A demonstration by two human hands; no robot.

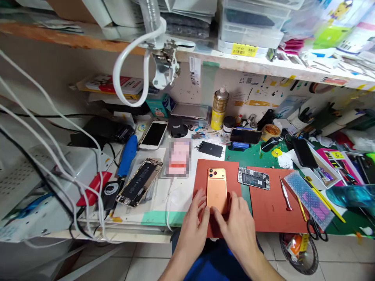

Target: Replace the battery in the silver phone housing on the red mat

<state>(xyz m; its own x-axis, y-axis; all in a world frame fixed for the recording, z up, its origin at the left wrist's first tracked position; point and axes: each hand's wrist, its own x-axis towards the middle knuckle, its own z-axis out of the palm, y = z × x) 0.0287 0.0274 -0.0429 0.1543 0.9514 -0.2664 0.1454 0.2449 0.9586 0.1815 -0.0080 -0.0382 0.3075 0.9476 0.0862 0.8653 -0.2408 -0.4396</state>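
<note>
An orange smartphone [217, 189] lies back up on a reddish-brown mat [202, 171], its camera block at the far end. My left hand [195, 216] is at the phone's lower left edge, fingers curved along the side and thumb by the bottom corner. At the lower right edge, my right hand [236, 218] mirrors it, with its thumb near the bottom edge. Between them, both hands hold the phone's lower end. Just right of it is an opened phone with bare battery [253, 178]. A black rectangular phone part [210, 149] rests beyond the mat.
To the left lie another opened phone [140, 182], a white phone [153, 134] and a blue-handled tool [128, 156]. On the right are a screwdriver [285, 195], bubble wrap [309, 199] and scissors [316, 230]. A spray can [219, 109] stands behind; a shelf [202, 58] overhangs the bench.
</note>
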